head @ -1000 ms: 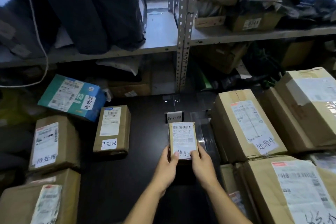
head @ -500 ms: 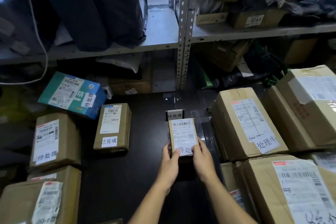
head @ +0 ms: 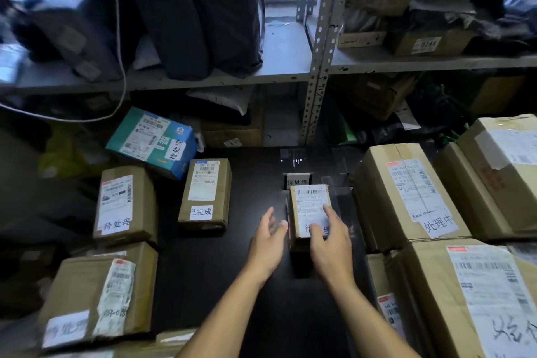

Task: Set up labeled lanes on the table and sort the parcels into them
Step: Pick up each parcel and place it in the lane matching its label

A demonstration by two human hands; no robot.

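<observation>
Along the left edge of the dark tabletop a column of brown parcels lies flat with labels up, so the handwritten tags can be read. The near-left parcel and the one beyond it both carry a 待处理 tag, and the tilted teal box at the far left bears the same tag. They look grouped as one lane. Just right of them, apart from the others, the slim brown parcel is tagged 已完成.

At the middle, the left hand hovers just left of the small parcel, fingers spread and relaxed, holding nothing. The small parcel lies directly in front of the standing lane sign, which reads 待处理. Its own tag seems to begin with the same character, which would explain why it sits there. The right hand is over the parcel's near end, fingers extended rather than curled. Whether they press on the label I cannot tell for certain.

On the right, large cartons crowd together. The tall carton is tagged 处理中, and the near-right carton has scrawled handwriting, cut off by the frame edge.
</observation>
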